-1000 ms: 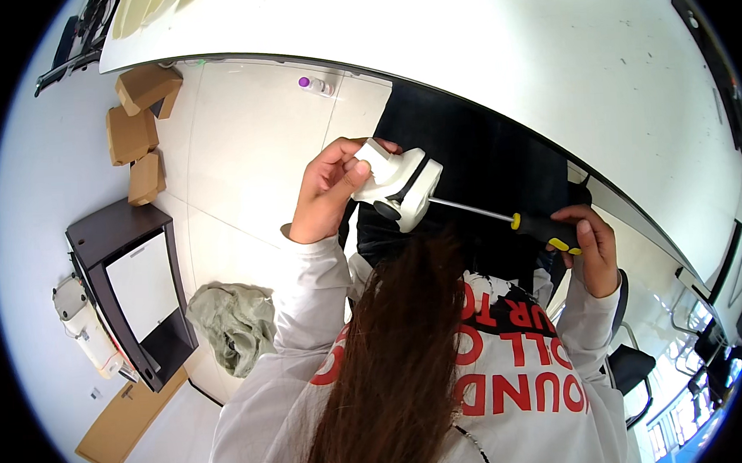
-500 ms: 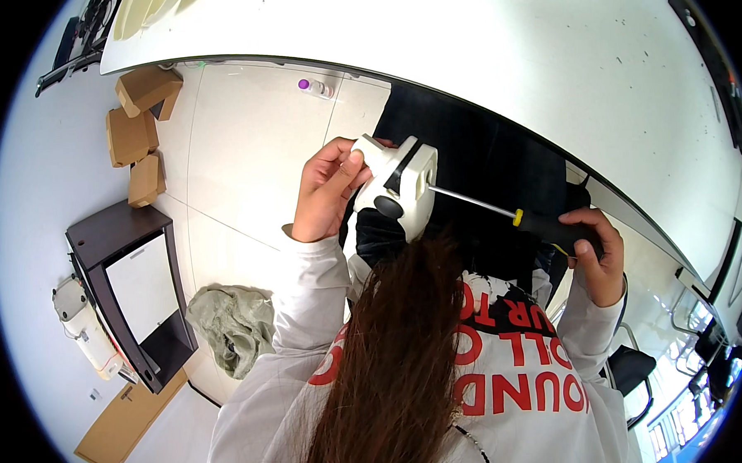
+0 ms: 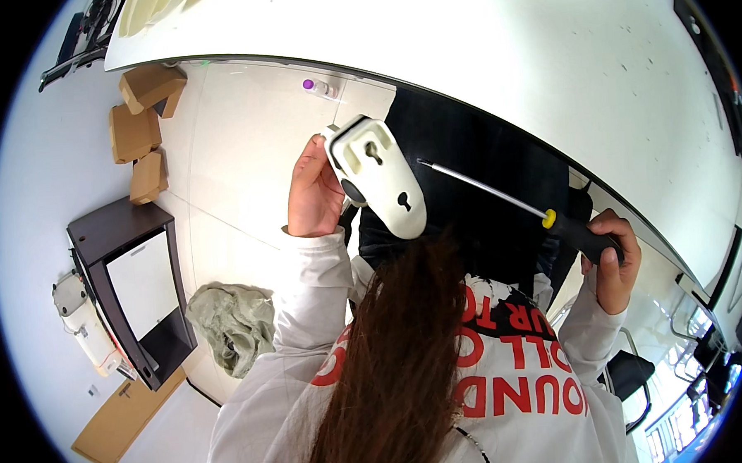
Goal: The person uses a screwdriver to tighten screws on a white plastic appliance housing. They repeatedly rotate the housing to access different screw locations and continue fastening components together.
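Note:
My left hand (image 3: 313, 194) grips a cream plastic housing (image 3: 392, 179) by its left side, over my dark-clothed lap. A flat face with two keyhole-shaped openings is turned up, and a black round part shows at the housing's side. My fingers behind it are hidden. In my right hand (image 3: 614, 258) is a screwdriver (image 3: 585, 237) with a black handle, a yellow collar and a long metal shaft. The shaft points left, and its tip is apart from the housing, a short way to its right.
A white table (image 3: 503, 44) with a dark edge runs across the far side. On the floor at left lie cardboard boxes (image 3: 133, 133), a purple-capped bottle (image 3: 321, 88) and a grey-green cloth bundle (image 3: 231, 324). A dark cabinet (image 3: 133, 283) stands nearby; a black chair (image 3: 630, 373) is at right.
The screwdriver tip has come out of the housing, and my right hand has moved right and slightly nearer. My left hand has turned the housing so its keyhole face shows.

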Demonstrator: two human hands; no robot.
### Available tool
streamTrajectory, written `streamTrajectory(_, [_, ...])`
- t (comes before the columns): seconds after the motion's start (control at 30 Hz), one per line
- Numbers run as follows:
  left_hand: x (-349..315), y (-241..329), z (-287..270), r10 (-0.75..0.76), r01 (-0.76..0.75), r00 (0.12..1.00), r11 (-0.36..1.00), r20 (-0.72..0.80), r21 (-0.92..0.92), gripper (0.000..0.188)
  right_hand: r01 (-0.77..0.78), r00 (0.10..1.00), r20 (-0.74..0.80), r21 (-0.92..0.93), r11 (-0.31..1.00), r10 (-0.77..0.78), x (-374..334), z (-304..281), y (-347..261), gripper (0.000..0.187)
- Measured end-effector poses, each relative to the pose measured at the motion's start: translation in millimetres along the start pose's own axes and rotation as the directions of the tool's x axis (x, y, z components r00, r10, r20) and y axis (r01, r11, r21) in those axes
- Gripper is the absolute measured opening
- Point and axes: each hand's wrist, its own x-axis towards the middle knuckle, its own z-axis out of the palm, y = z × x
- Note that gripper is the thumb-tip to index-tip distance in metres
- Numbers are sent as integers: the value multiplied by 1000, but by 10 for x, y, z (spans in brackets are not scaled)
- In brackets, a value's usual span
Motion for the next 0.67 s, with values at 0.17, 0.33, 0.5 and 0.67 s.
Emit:
streamTrajectory(0.17, [-70,6,35,-118,152,987,914,113,-377,37,18,999,30,65,998,-20,-3,17,47,46])
streamTrajectory(0.33, [-169,42,108,-34,87,987,937,158,-337,36,12,1000,17,85,996,-13,-9,37,86,44])
streamTrajectory(0.5, [-138,18,77,-74,140,972,945,222,-297,38,8,1000,13,91,996,-9,-8,55,88,43])
streamTrajectory(0.67, [-140,-59,-18,-107,133,988,959,114,-250,44,-6,999,46,90,996,2,-8,70,81,46])
